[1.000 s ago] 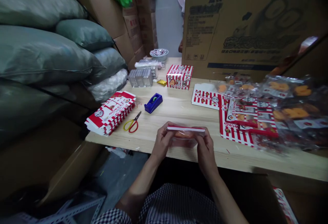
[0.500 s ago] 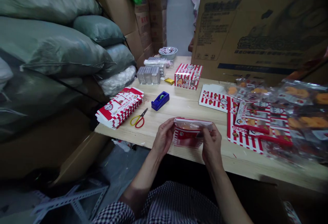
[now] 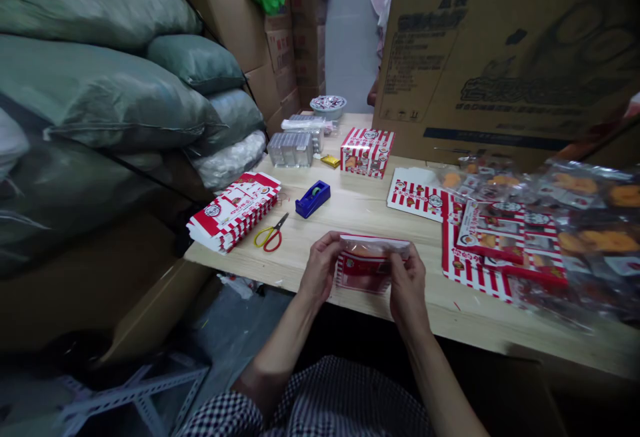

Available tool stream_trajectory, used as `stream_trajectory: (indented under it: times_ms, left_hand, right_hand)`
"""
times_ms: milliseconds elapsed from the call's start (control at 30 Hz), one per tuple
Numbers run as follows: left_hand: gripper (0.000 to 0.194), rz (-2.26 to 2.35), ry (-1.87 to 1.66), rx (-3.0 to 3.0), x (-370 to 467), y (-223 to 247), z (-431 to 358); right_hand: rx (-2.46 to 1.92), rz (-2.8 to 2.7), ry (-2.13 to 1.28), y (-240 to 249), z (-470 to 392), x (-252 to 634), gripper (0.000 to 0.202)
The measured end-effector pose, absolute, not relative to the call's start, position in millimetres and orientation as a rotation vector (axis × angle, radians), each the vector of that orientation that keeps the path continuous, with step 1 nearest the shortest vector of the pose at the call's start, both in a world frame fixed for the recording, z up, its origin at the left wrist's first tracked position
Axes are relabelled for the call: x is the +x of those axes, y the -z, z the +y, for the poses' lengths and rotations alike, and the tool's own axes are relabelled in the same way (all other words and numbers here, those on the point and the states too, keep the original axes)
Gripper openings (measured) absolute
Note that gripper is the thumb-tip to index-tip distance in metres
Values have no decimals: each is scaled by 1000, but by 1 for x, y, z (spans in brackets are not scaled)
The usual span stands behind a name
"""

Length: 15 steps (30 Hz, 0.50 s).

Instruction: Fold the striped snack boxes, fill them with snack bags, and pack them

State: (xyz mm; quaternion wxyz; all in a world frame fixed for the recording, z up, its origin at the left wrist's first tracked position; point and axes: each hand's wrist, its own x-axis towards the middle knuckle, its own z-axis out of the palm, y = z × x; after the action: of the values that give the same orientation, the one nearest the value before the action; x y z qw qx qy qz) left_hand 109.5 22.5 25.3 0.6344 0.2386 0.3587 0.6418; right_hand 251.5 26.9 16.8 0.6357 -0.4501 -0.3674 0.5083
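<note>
Close to the table's front edge, my left hand and my right hand hold a red-and-white striped packet between them. Thumbs and fingers of both hands pinch its upper corners. Shiny clear plastic shows along the packet's upper part; what is inside cannot be made out. Left of it lie scissors with one yellow and one red handle. A blue tape dispenser stands beyond them. Over to the right, striped printed packs overlap on the table.
Folded striped cartons are stacked at the left. A striped box, clear plastic cases and a bowl stand farther back. Bagged orange cookies spread at right before a large cardboard carton. Stuffed sacks line the left.
Both hands and the packet have shifted slightly left and down in the view, and the packet's front faces me a little more. The grip stays the same.
</note>
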Motion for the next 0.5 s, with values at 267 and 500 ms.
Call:
stream_trajectory:
  times_ms: [267,500]
  left_hand:
    - [8,935,-1430,652,108,-35,36]
    - [30,880,-1402,743,109,-42,28]
  right_hand:
    - [-901,-893,-1308,-15,25,268,21]
    - [-867,-1010,-1514,-29,24,285,32]
